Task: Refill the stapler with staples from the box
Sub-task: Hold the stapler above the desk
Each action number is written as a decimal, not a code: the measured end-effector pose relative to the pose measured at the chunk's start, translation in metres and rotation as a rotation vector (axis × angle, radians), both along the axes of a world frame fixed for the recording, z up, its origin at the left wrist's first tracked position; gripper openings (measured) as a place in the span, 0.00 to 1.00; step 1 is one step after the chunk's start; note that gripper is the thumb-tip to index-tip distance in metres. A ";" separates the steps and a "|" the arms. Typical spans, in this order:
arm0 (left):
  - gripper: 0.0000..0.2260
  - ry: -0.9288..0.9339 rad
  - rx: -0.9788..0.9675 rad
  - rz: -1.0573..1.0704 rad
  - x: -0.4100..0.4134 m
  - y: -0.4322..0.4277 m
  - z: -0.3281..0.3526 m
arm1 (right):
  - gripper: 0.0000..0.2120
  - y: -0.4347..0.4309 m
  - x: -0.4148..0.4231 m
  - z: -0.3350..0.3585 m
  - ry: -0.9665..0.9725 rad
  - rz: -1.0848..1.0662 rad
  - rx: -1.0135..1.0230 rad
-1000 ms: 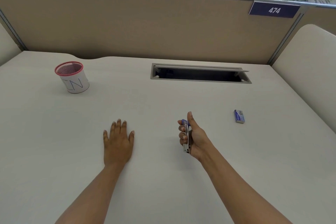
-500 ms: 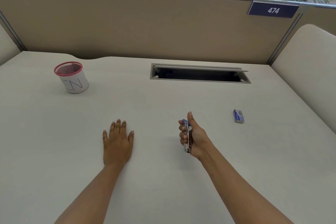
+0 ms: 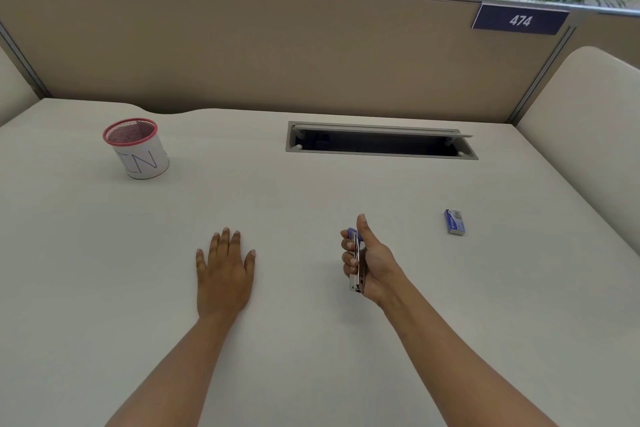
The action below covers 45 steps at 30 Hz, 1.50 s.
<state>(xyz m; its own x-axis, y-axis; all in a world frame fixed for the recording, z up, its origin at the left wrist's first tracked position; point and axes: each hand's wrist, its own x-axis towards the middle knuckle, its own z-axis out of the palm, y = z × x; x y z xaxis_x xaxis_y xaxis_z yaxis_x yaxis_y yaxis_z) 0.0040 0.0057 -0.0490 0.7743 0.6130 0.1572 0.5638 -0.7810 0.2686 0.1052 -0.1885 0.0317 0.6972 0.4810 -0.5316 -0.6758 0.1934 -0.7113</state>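
Left hand [image 3: 225,274]: flat, palm down on the surface [image 3: 311,357], fingers straight and slightly spread; holds nothing.
Right hand [image 3: 372,263]: fingers curled round the stapler, thumb pointing up along its far side; raised on edge, well apart from the left hand.
Stapler [image 3: 356,279]: small, blue top with bright metal body, held edge-on in the right fist. Judged light and rigid, with the metal smooth and apt to slip; best held by the body so the top can swing free. Whether it is open cannot be told.
Staple box [image 3: 454,222]: small blue and white carton, lying on the surface to the right of the right hand, apart from it and untouched. Judged light, thin card that dents easily; take by the long sides. The strips inside likely break if bent.
Pen cup [image 3: 136,149]: red mesh rim, white paper wrap, far left.
Cable slot [image 3: 381,144]: lid propped open, far centre.
Number plate [image 3: 519,19]: reads 474, on the partition.
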 end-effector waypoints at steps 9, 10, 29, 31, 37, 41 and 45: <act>0.28 0.012 0.015 -0.009 0.000 -0.001 0.002 | 0.21 0.002 0.000 -0.001 0.010 0.004 0.019; 0.28 0.014 0.014 -0.008 0.000 -0.001 0.002 | 0.21 0.002 -0.001 -0.001 0.006 0.007 0.016; 0.28 0.005 0.006 0.000 0.000 0.000 0.001 | 0.20 0.002 -0.001 -0.001 -0.008 0.008 -0.019; 0.29 0.003 -0.004 0.003 0.000 0.000 0.001 | 0.20 0.002 -0.001 -0.001 -0.004 0.007 -0.018; 0.28 0.016 -0.008 0.004 0.001 0.000 0.001 | 0.20 0.001 -0.001 0.000 -0.017 -0.002 -0.017; 0.29 0.022 -0.010 0.002 0.000 0.000 0.001 | 0.21 0.001 0.000 0.000 -0.008 0.001 -0.017; 0.31 0.014 -0.014 0.000 0.000 0.000 0.002 | 0.20 0.001 0.000 0.002 -0.022 0.011 -0.025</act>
<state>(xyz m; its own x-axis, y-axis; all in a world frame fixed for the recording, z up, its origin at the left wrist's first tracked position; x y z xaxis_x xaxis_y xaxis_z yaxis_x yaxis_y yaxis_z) 0.0040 0.0052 -0.0468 0.7761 0.6154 0.1378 0.5679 -0.7771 0.2713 0.1053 -0.1875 0.0334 0.7035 0.4755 -0.5282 -0.6618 0.1675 -0.7307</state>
